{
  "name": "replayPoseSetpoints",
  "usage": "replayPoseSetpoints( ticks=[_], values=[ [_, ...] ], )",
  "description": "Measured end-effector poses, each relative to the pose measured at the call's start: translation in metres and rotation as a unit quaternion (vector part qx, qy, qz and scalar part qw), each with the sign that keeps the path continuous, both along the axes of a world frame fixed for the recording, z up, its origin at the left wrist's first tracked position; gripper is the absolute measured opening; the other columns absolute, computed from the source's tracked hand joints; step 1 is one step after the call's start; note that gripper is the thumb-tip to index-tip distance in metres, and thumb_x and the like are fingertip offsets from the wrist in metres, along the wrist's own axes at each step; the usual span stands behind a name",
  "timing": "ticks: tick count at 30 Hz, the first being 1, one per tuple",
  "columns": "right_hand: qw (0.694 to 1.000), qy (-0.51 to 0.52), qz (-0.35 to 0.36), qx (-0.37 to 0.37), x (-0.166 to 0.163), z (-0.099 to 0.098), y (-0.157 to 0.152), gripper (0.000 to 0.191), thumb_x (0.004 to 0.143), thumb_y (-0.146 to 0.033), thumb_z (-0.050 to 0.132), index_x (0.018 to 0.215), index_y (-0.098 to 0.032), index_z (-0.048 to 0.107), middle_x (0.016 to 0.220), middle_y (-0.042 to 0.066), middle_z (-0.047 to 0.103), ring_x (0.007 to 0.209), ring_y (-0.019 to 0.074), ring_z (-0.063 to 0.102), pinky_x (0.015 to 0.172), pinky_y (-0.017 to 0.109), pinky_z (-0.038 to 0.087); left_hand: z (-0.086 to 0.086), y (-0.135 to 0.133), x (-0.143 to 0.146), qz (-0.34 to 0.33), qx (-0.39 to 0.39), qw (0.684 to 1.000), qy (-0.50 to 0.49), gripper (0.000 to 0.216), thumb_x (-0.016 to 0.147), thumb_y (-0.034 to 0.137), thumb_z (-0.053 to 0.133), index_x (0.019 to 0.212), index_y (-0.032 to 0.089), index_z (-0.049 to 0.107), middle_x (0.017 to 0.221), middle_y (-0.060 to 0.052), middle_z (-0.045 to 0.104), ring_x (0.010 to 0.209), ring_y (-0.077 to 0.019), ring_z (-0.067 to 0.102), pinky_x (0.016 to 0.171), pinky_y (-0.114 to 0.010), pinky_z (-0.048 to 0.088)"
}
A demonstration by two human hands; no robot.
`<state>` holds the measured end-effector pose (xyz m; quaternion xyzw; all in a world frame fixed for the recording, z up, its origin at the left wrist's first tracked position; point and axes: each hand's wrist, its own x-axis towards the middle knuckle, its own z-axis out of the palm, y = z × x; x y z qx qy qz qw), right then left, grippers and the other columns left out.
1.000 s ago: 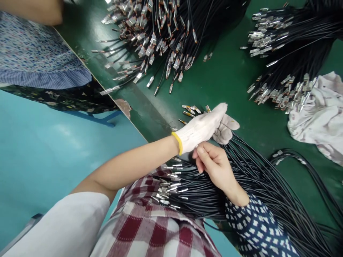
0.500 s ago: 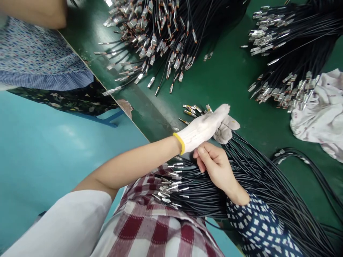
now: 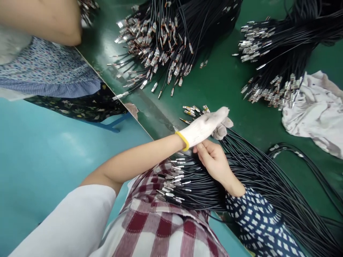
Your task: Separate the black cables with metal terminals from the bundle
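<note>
My left hand [image 3: 205, 126] wears a white glove with a yellow cuff. It is closed round a small bundle of black wires whose metal terminals [image 3: 193, 110] stick out past the glove. My bare right hand [image 3: 214, 160] sits just below the glove, its fingers curled and pinching black wires from the big bundle [image 3: 252, 171]. That bundle runs from the green table [image 3: 222, 82] over its edge onto my lap, and its terminal ends [image 3: 173, 182] lie on my checked apron. The tips of my right fingers are hidden under the glove.
A large heap of terminated wires [image 3: 166, 35] lies at the table's far side, and another heap [image 3: 270, 53] lies at the far right. A crumpled white cloth [image 3: 316, 107] rests at the right. A co-worker's arm [image 3: 43, 21] and patterned clothing are at the top left. The teal floor [image 3: 40, 153] is at the left.
My right hand has crept a little up under the gloved hand. The glove's fingers have closed tighter on the small bundle. The view has shifted slightly.
</note>
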<state>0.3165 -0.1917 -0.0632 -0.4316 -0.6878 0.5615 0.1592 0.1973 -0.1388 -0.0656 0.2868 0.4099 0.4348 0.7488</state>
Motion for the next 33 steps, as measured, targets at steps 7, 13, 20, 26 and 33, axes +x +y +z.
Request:
replayPoseSetpoints(
  ticks=[7, 13, 20, 26, 33],
  values=[
    [0.985, 0.123, 0.011, -0.119, 0.001, 0.009, 0.012, 0.034, 0.098, -0.044, 0.049, 0.083, -0.017, 0.063, 0.048, -0.009, 0.041, 0.045, 0.0093, 0.031, 0.053, 0.026, 0.026, 0.01, 0.009, -0.009, -0.029, -0.074, 0.987, -0.138, 0.056, 0.1, 0.054, 0.037, 0.085, 0.01, 0.067, 0.059, -0.005, 0.063, 0.05, -0.0118, 0.059, 0.057, -0.024, 0.051],
    [0.965, 0.196, -0.051, -0.168, 0.005, 0.01, 0.015, 0.029, 0.097, -0.038, 0.052, 0.082, -0.016, 0.064, 0.049, -0.009, 0.038, 0.046, 0.0086, 0.025, 0.052, 0.028, 0.019, 0.005, 0.001, -0.02, -0.066, -0.059, 0.976, -0.196, 0.038, 0.098, 0.04, 0.05, 0.089, 0.01, 0.07, 0.076, -0.008, 0.07, 0.069, -0.0129, 0.066, 0.069, -0.023, 0.054],
    [0.951, 0.229, -0.093, -0.186, 0.006, 0.009, 0.016, 0.03, 0.093, -0.043, 0.056, 0.08, -0.017, 0.063, 0.049, -0.008, 0.036, 0.046, 0.009, 0.025, 0.051, 0.028, 0.017, 0.002, -0.023, -0.034, -0.085, 0.066, 0.985, -0.132, 0.029, 0.085, 0.036, 0.069, 0.099, 0.011, 0.074, 0.099, -0.011, 0.072, 0.085, -0.0187, 0.069, 0.077, -0.028, 0.057],
    [0.945, 0.259, -0.093, -0.177, 0.006, 0.004, 0.016, 0.029, 0.094, -0.041, 0.057, 0.08, -0.017, 0.064, 0.05, -0.009, 0.034, 0.046, 0.0082, 0.023, 0.05, 0.028, 0.018, -0.005, -0.025, -0.032, -0.087, 0.055, 0.985, -0.136, 0.035, 0.084, 0.041, 0.069, 0.105, 0.013, 0.074, 0.107, -0.013, 0.071, 0.091, -0.0229, 0.068, 0.074, -0.029, 0.058],
    [0.938, 0.277, -0.109, -0.178, 0.004, 0.004, 0.017, 0.031, 0.097, -0.038, 0.055, 0.077, -0.016, 0.065, 0.05, -0.008, 0.035, 0.047, 0.0076, 0.023, 0.051, 0.028, 0.018, -0.008, -0.028, -0.031, -0.059, 0.034, 0.989, -0.132, 0.033, 0.08, 0.039, 0.072, 0.099, 0.013, 0.075, 0.102, -0.011, 0.074, 0.101, -0.0249, 0.067, 0.094, -0.033, 0.053]
  ],
)
